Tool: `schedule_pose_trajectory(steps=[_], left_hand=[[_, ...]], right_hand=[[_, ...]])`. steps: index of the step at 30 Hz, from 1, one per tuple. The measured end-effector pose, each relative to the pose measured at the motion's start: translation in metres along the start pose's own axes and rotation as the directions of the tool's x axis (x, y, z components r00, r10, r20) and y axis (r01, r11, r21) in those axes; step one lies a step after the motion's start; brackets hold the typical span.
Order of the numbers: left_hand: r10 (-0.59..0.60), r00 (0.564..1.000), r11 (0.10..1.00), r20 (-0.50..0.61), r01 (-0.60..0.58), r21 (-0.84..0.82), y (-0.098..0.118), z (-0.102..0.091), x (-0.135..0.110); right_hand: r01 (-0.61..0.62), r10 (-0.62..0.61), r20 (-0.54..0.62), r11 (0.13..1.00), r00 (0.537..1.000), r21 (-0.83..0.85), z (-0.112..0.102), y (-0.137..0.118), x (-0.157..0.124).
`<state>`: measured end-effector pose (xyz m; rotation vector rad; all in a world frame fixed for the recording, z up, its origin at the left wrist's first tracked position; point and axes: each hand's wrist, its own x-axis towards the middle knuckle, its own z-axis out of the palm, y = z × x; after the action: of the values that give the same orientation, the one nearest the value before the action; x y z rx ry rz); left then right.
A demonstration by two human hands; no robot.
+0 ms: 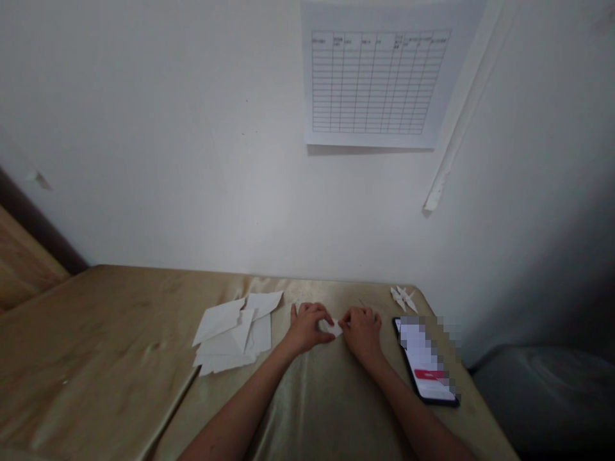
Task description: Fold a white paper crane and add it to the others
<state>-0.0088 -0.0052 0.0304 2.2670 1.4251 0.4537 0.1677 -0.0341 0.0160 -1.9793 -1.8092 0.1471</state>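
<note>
A small folded piece of white paper [330, 328] lies between my two hands, low over the gold-brown tabletop. My left hand [307, 328] comes at it from the left, its thumb and forefinger curled round the near and far edges. On the other side my right hand [362, 331] pinches the paper's right corner between thumb and fingertips. Part of the paper is hidden behind the fingers, so its full folded shape does not show. Left of my left hand is a loose pile of white paper sheets [233, 336], overlapping at angles.
Several small folded paper pieces [403, 298] sit at the table's back right corner. A lit phone [425, 362] lies to the right of my right forearm. The satin-like tablecloth [110, 346] meets a white wall, where a printed table sheet [372, 83] hangs.
</note>
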Motion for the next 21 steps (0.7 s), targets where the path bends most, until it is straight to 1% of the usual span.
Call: schedule_pose_trajectory(steps=[10,17,21], left_hand=[[0.0,0.999,1.0,-0.035,0.0,-0.02,-0.001,0.003,-0.0002],[-0.011,1.0,1.0,-0.002,0.011,0.011,0.0025,0.0016,0.0003],[0.005,1.0,0.999,0.005,-0.005,0.035,0.0054,-0.0006,-0.0008]], right_hand=[[0.026,-0.026,0.006,0.999,1.0,-0.036,0.0023,0.0013,-0.0001],[0.018,-0.017,0.012,0.998,1.0,-0.065,0.0006,-0.0013,-0.0009],[0.03,-0.03,0.006,0.995,1.0,-0.094,0.0003,-0.0025,-0.0017]])
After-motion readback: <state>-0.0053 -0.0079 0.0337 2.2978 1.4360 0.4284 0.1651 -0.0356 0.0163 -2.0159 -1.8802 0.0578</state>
